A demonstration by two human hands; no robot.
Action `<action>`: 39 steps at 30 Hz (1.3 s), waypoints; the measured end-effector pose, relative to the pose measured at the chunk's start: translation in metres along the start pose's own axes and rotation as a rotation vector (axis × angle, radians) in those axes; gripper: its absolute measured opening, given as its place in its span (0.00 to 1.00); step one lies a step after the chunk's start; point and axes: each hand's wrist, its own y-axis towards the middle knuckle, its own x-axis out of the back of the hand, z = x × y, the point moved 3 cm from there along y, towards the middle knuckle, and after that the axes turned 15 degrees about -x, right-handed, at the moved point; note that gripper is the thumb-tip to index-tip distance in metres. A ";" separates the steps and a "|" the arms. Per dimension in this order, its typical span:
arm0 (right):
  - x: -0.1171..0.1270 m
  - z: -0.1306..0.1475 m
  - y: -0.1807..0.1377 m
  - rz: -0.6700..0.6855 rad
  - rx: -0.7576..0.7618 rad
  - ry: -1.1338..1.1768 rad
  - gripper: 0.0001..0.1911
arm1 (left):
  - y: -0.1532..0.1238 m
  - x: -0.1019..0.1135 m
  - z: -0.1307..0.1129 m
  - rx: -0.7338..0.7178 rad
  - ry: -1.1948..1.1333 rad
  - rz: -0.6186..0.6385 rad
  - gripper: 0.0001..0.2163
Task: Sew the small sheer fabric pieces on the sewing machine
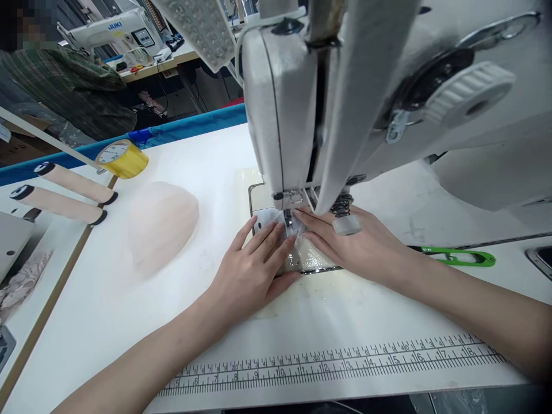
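My left hand (252, 267) lies palm down on the sewing machine bed, its fingers stretched and a little apart, the tips close to the presser foot (288, 217). From the other side my right hand (351, 244) reaches in with its fingers extended flat beside the foot, partly hidden under the machine head (284, 115). Between the fingertips a small piece of thin, see-through material (295, 233) lies under the foot; its outline is hard to make out. A sheer pale pink fabric piece (164, 227) rests on the white table to the left of my left hand.
Two thread cones (64, 195) and a yellow tape roll (122, 159) are at the left. Green thread snips (461, 257) lie beyond my right forearm. A printed ruler (302, 371) runs along the table's front edge. A person in a plaid garment (69, 86) is near another sewing machine (116, 37).
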 end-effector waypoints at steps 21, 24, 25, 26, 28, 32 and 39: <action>0.016 -0.001 -0.002 -0.264 0.096 0.056 0.10 | 0.000 -0.001 0.001 0.023 -0.015 0.020 0.23; 0.022 0.002 -0.002 -0.322 0.121 0.129 0.09 | 0.000 0.000 0.001 0.021 -0.007 0.018 0.23; 0.023 0.002 -0.002 -0.311 0.121 0.148 0.09 | 0.000 0.000 0.001 0.022 -0.005 0.019 0.23; 0.023 0.003 -0.002 -0.293 0.121 0.164 0.08 | 0.000 0.000 0.001 0.022 -0.005 0.020 0.23; 0.023 0.004 -0.001 -0.274 0.118 0.192 0.06 | -0.001 0.000 0.001 0.025 -0.003 0.025 0.23; 0.023 0.003 -0.002 -0.273 0.110 0.212 0.04 | -0.001 -0.001 0.001 0.029 -0.001 0.030 0.23; 0.022 0.003 -0.002 -0.289 0.107 0.182 0.04 | -0.002 -0.001 0.000 0.034 -0.011 0.010 0.23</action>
